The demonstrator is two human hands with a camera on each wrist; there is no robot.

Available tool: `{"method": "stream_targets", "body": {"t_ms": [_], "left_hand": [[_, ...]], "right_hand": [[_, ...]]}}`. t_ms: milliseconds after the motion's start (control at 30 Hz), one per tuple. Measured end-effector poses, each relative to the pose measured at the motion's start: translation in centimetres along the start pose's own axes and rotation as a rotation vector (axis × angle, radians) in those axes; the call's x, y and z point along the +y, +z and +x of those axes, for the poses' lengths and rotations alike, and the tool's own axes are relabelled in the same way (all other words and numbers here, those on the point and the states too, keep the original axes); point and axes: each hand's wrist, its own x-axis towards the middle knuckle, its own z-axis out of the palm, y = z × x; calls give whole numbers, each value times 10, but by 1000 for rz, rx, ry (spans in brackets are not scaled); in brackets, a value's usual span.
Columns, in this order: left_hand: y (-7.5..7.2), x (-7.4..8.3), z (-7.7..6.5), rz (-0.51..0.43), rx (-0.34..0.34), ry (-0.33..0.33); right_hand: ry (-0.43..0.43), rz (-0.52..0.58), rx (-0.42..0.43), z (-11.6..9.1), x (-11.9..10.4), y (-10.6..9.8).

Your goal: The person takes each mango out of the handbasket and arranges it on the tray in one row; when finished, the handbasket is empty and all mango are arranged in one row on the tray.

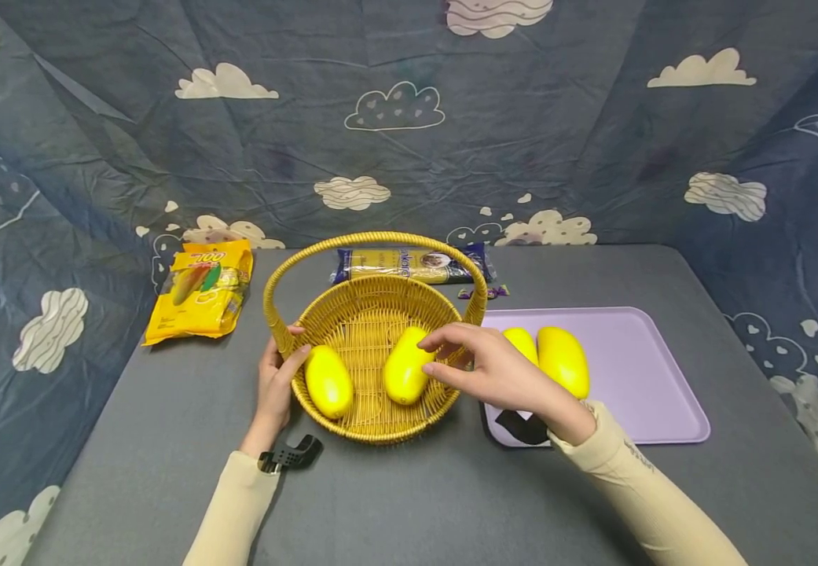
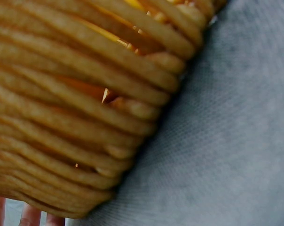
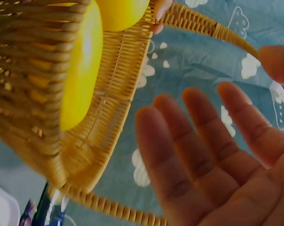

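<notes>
Mangoes [image 1: 329, 382] inside wicker basket [image 1: 366, 330]

I have the left arm [image 1: 232, 511] angled in from the near left, its left grip [image 1: 277, 385] clasping, thumb towards me. My right arm [image 1: 656, 495] slants in from the near right, its right grip [image 1: 493, 365] relaxed, fingers [image 3: 156, 150] loosely extended leftward.

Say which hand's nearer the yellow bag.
Left. Left hand holds the left rim of the basket, right of the bag; right hand over the basket's right side, farther right.
</notes>
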Motion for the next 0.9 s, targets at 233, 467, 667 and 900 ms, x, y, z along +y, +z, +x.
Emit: {"method": "stream_targets", "body": {"t_ms": [233, 467, 667, 900], "left_hand": [[1, 1, 2, -4, -1, 2], [1, 0, 1, 2, -8, 2], [1, -1, 0, -3, -5, 5], [0, -2, 0, -8, -7, 2]], "right_hand": [[81, -24, -57, 20, -1, 2], [191, -169, -178, 35, -4, 5], [241, -240, -229, 46, -2, 10], [301, -294, -269, 57, 1, 12]]}}
